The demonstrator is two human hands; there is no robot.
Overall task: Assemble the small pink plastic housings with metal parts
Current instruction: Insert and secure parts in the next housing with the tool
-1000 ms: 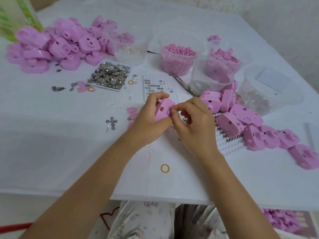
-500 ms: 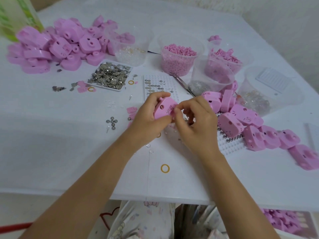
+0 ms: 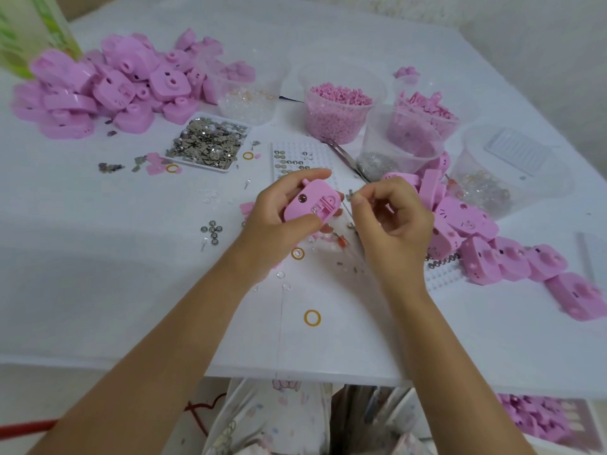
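Note:
My left hand (image 3: 279, 215) grips a small pink plastic housing (image 3: 312, 203) above the middle of the white table (image 3: 98, 290), its slotted face turned up and to the right. My right hand (image 3: 394, 221) is just right of it, thumb and forefinger pinching a tiny metal part (image 3: 350, 194) a short gap from the housing's right edge. A white tray of metal pieces (image 3: 208, 144) lies at the back left. A white peg board with small metal rings (image 3: 297, 159) sits behind my hands.
A heap of pink housings (image 3: 108, 83) fills the back left, and a row of housings (image 3: 492, 251) runs off to the right. Clear tubs (image 3: 338, 110) of pink bits and metal parts stand at the back. Tweezers (image 3: 345, 157), rubber rings (image 3: 312, 317) and loose washers (image 3: 212, 231) lie scattered.
My right hand has drawn back from the housing to the right and now holds a small metal part clear of it. The left hand has tilted the housing to show its slotted face.

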